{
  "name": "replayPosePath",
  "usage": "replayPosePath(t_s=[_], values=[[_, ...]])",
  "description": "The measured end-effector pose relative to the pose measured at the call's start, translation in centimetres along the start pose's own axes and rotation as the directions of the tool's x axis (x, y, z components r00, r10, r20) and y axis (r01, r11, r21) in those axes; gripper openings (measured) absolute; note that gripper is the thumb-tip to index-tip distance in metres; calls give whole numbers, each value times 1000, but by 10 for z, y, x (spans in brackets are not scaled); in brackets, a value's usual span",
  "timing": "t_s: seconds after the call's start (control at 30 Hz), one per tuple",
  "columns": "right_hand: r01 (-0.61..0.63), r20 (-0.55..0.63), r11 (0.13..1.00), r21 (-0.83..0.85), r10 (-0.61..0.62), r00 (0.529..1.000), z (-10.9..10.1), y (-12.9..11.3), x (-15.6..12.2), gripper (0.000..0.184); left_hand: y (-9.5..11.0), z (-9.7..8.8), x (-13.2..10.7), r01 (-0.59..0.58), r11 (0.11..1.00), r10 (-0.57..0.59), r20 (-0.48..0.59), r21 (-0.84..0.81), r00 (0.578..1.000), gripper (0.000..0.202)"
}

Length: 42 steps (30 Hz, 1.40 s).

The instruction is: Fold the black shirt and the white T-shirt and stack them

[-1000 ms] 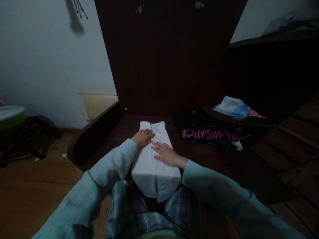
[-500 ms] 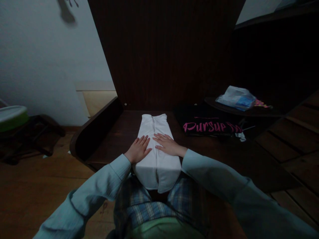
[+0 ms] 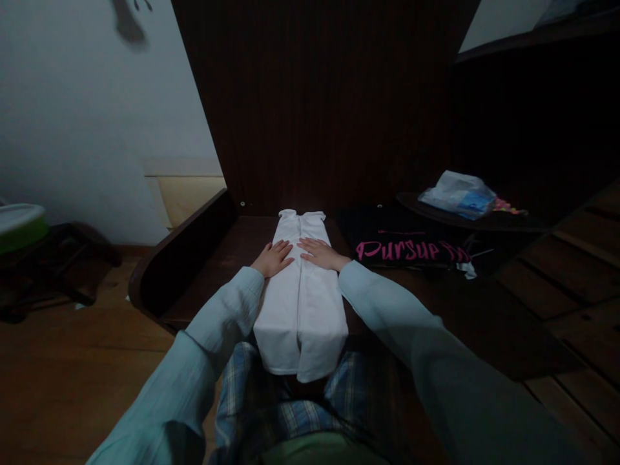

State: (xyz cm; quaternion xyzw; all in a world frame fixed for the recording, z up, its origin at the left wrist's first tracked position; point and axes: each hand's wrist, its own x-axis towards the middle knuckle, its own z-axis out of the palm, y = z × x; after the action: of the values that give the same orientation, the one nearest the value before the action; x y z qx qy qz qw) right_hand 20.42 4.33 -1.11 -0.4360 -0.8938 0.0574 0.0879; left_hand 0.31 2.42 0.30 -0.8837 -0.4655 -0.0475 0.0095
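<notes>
A white garment (image 3: 300, 310), folded lengthwise into a long strip with a seam down its middle, lies on a dark wooden surface (image 3: 213, 271). Its near end hangs over the front edge above my lap. My left hand (image 3: 274, 258) rests flat on the left half of the cloth, fingers stretched out. Across the middle seam, my right hand (image 3: 320, 253) presses flat on the right half, its fingers also extended. Neither hand grips anything.
To the right lies a folded black garment (image 3: 407, 242) with pink lettering. Behind it a plastic packet (image 3: 458, 194) sits on a rounded dark shelf (image 3: 508, 224). A raised wooden side panel (image 3: 145, 278) borders the left. A tall dark board (image 3: 329, 110) stands behind.
Both hands have slid away from me along the white garment, still flat. The garment's far end now lies closer to the back board.
</notes>
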Motion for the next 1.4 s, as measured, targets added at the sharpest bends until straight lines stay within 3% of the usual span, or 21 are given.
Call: replayPosePath(t_s=[0.13, 0.23, 0.33, 0.4, 0.5, 0.6, 0.77, 0.93, 1.0, 1.13, 1.4], values=[[1, -19, 1000, -9, -2, 1000, 1, 4, 3, 49, 16, -1, -5, -65, 998, 65, -94, 7, 993, 45], [-1, -13, 1000, -6, 1, 1000, 0, 3, 2, 47, 32, 8, -17, -134, 990, 129, -90, -42, 988, 43], [-28, -7, 999, 21, 28, 1000, -5, -2, 2, 45, 42, 18, -28, -119, 989, 111, -89, -84, 990, 43], [-39, -89, 997, 68, 45, 995, -10, -11, 2, 40, 45, 20, -32, -102, 988, 88, -119, -117, 989, 42], [-120, -276, 971, 205, 176, 945, -12, -30, -2, 25, 47, 15, -35, -86, 981, 50, -202, -172, 978, 35], [-234, -265, 920, 315, 322, 909, -5, -48, -11, 24, 49, 6, -39, -73, 973, 15, -257, -217, 966, 22], [-296, -204, 908, 296, 363, 909, 6, -61, -22, 20, 58, -6, -55, -138, 910, 66, -191, -391, 979, 12], [-333, -203, 890, 312, 404, 892, 6, -60, -22, 5, 79, -13, -75, -32, 909, 0, -76, -415, 997, 22], [-333, -205, 892, 305, 403, 892, 7, -59, -21, 10, 86, -12, -79, 18, 903, -47, -55, -429, 997, 23], [-321, -211, 894, 312, 394, 894, 9, -58, -21, 15, 92, -4, -82, 72, 866, -127, -78, -495, 989, 17], [-259, -250, 851, 458, 402, 881, 10, -54, -22, 17, 95, 5, -85, 62, 823, -168, -138, -564, 976, 11]])
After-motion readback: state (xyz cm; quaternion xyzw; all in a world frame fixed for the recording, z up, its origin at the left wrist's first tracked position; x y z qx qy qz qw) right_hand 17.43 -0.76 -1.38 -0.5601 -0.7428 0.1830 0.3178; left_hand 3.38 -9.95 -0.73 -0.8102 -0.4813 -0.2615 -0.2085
